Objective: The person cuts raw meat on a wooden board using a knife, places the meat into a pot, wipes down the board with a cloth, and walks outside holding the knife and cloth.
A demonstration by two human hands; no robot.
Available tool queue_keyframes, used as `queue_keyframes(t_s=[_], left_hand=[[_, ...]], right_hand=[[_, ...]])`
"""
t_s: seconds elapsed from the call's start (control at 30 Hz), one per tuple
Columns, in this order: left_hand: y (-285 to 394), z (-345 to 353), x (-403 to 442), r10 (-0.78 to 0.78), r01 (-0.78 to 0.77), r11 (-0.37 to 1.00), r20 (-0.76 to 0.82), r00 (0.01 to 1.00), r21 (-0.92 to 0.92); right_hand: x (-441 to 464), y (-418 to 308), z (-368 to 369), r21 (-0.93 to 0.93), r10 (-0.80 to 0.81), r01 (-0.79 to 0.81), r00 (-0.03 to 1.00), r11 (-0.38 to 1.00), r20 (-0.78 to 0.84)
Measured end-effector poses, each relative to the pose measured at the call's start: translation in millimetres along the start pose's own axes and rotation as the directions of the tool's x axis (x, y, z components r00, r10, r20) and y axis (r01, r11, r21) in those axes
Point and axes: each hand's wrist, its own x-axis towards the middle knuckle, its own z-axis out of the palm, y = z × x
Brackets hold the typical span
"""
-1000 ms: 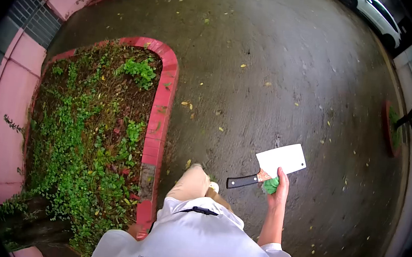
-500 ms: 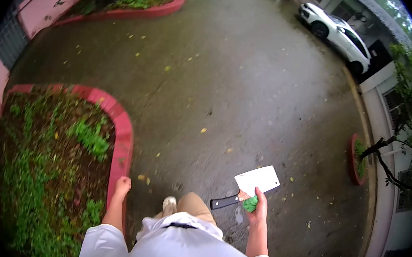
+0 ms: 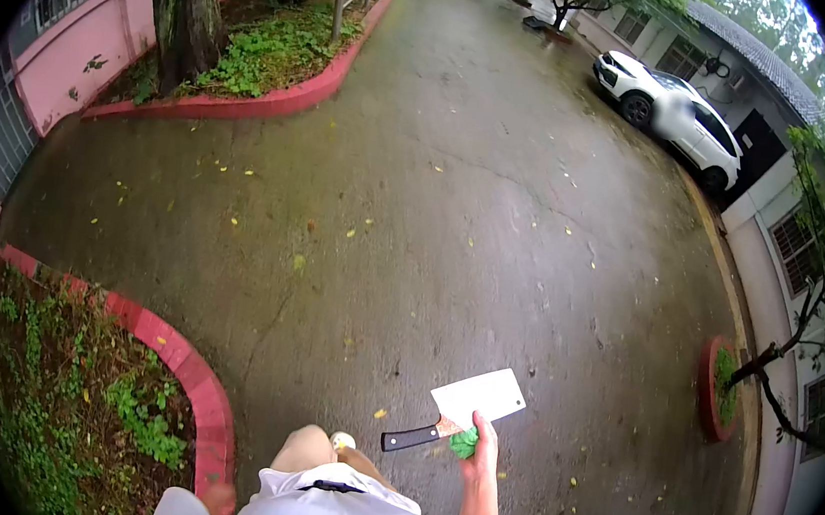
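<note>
My right hand (image 3: 484, 451) is closed on a cleaver (image 3: 478, 397) in front of my body. Its thumb lies against the broad pale blade near the lower edge, and the black riveted handle points left, outside the grip. Rusty brown marks show where blade meets handle. A crumpled green thing (image 3: 462, 443) is bunched between the fingers and the cleaver; its kind cannot be made out. Low at my left side, my left hand (image 3: 219, 502) is blurred beside the white sleeve, its fingers indistinct.
Wet pavement (image 3: 379, 284) with scattered yellow leaves runs ahead. A red-edged planting bed (image 3: 214, 428) borders my left, and another curb (image 3: 278, 103) with trees lies farther on. At right stand a round red planter (image 3: 710, 389) and a parked white car (image 3: 683, 120).
The view has tilted up and moved forward along the pavement. The left hand has swung down and back towards my body. The right hand still holds the cleaver, now lower and farther left in view.
</note>
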Motion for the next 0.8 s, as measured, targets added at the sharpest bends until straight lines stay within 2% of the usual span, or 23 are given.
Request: queue_keyframes(t_s=[0.07,0.17,0.27,0.33,0.4,0.47,0.5,0.53,0.57,0.6,0.67,0.73,0.77,0.8], left_hand=[[20.9,-14.5,1.2,-0.171,0.175,0.983,0.065,0.983,-0.054],[93.2,-32.9,26.3,-0.279,0.291,0.949,0.113,0.954,-0.119],[181.7,-56.2,77.4,-0.301,0.317,0.939,0.131,0.945,-0.133],[254.6,-79.6,125.3,-0.255,0.268,0.956,0.114,0.960,-0.117],[351.9,-117.2,193.3,-0.148,0.152,0.986,0.056,0.987,-0.075],[492.4,-158.1,252.4,0.019,-0.022,0.999,-0.074,0.997,-0.033],[567.5,-175.5,288.2,0.250,-0.260,0.965,-0.237,0.939,-0.013],[649.4,-190.5,323.9,0.364,-0.433,0.894,-0.376,0.852,-0.116],[729.6,-209.0,363.4,0.572,-0.654,0.746,-0.384,0.725,-0.126],[836.0,-238.4,285.5,0.530,-0.595,0.754,-0.278,0.801,-0.277],[990.7,-271.8,272.8,0.726,-0.746,0.532,-0.239,0.645,-0.401],[1109.1,-299.6,262.5,0.803,-0.838,0.518,-0.240,0.546,-0.174],[1141.4,-305.1,274.4,0.793,-0.827,0.536,-0.234,0.562,-0.170],[1175.0,-313.1,282.7,0.818,-0.852,0.518,-0.250,0.519,-0.073]], right_hand=[[66.1,-21.1,41.0,-0.005,-0.002,0.002,1.000,1.000,-0.010],[173.2,-49.4,100.1,0.001,-0.019,0.019,0.999,1.000,-0.032],[278.7,-76.3,146.0,-0.027,-0.041,0.039,0.997,0.999,-0.063],[336.6,-96.5,182.2,-0.017,-0.036,0.034,0.996,0.999,-0.081],[380.5,-125.1,242.6,-0.012,-0.067,0.066,0.992,0.998,-0.107],[432.6,-161.5,285.0,-0.048,-0.047,0.041,0.990,0.998,-0.131],[456.8,-175.4,301.8,-0.044,-0.045,0.040,0.990,0.998,-0.137],[486.8,-186.8,321.5,-0.030,-0.045,0.041,0.989,0.999,-0.141],[517.3,-201.5,342.4,-0.018,-0.049,0.047,0.992,0.999,-0.120],[540.8,-206.8,348.6,-0.009,-0.068,0.068,0.991,0.998,-0.117],[609.6,-222.5,385.5,0.010,-0.073,0.075,0.989,0.997,-0.129],[687.4,-229.1,414.2,0.026,-0.076,0.080,0.989,0.996,-0.130],[723.2,-234.2,431.6,0.024,-0.077,0.081,0.987,0.996,-0.138],[754.8,-240.7,450.0,0.026,-0.060,0.064,0.988,0.998,-0.142]])
